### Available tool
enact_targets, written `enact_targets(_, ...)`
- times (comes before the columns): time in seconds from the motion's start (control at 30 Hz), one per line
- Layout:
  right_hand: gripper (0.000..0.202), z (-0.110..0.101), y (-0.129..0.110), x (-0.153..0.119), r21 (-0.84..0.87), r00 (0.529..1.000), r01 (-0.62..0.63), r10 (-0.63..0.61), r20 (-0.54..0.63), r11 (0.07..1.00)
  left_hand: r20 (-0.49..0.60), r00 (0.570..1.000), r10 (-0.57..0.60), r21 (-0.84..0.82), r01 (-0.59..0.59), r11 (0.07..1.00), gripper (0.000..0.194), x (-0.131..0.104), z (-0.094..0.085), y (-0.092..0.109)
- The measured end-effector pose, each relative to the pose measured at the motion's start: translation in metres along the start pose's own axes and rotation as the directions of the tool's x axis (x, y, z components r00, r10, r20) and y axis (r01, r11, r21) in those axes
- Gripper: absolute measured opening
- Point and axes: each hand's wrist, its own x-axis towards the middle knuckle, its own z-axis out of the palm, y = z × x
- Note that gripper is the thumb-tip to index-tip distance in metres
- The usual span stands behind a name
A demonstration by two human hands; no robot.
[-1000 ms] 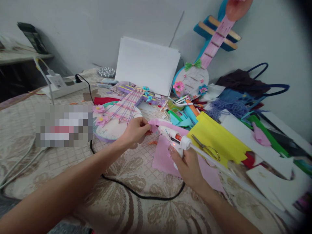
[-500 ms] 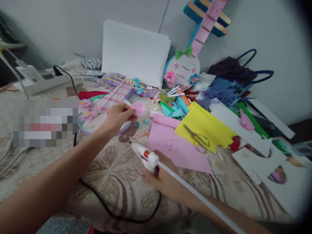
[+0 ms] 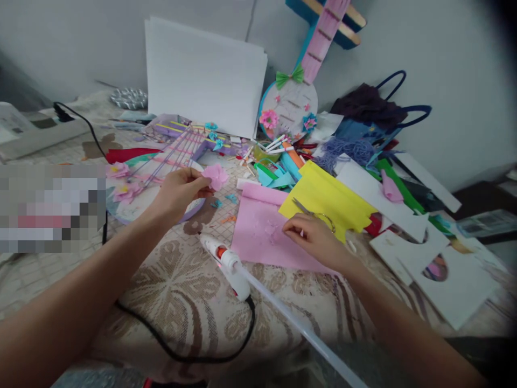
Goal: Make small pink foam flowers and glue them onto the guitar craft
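My left hand [image 3: 177, 189] pinches a small pink paper flower [image 3: 215, 175] above the round base of a craft guitar [image 3: 161, 173] with purple strings. My right hand [image 3: 313, 238] rests with curled fingers on a pink foam sheet [image 3: 262, 237], its fingertips at small pink cut pieces [image 3: 271, 230]; whether it pinches one I cannot tell. A white glue gun [image 3: 224, 262] with a long clear glue stick [image 3: 291, 321] lies on the patterned tablecloth [image 3: 177, 291], free of both hands. Scissors [image 3: 319, 214] lie on a yellow foam sheet [image 3: 331, 198] just beyond my right hand.
White paper sheets [image 3: 204, 75] lean on the wall next to a second decorated guitar [image 3: 291, 102]. Foam scraps, sticks, blue yarn and a dark bag [image 3: 371, 108] crowd the back right. The glue gun's black cord [image 3: 181, 353] loops across the near cloth. White cut boards [image 3: 448, 275] lie right.
My right hand set the glue gun down on the cloth and moved to the pink foam sheet. My left hand drew the pink flower away from the sheet toward the guitar base.
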Motion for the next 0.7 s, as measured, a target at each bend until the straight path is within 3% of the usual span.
enact_targets(0.23, 0.023, 0.013, -0.005, 0.009, 0.004, 0.999, 0.039, -0.039, 0.031, 0.999, -0.003, 1.000, -0.011, -0.001, 0.011, 1.000, 0.013, -0.001, 0.001, 0.000)
enact_targets(0.43, 0.010, 0.012, -0.004, 0.014, -0.129, 0.995, -0.092, 0.095, 0.020, 0.987, 0.000, 1.000, -0.004, -0.005, 0.004, 1.000, 0.012, 0.000, 0.001, -0.001)
enact_targets(0.7, 0.009, 0.018, -0.006, 0.024, -0.073, 0.996, -0.011, 0.017, 0.086, 0.997, 0.008, 1.000, 0.003, 0.005, -0.003, 1.000, 0.011, 0.000, 0.001, -0.004)
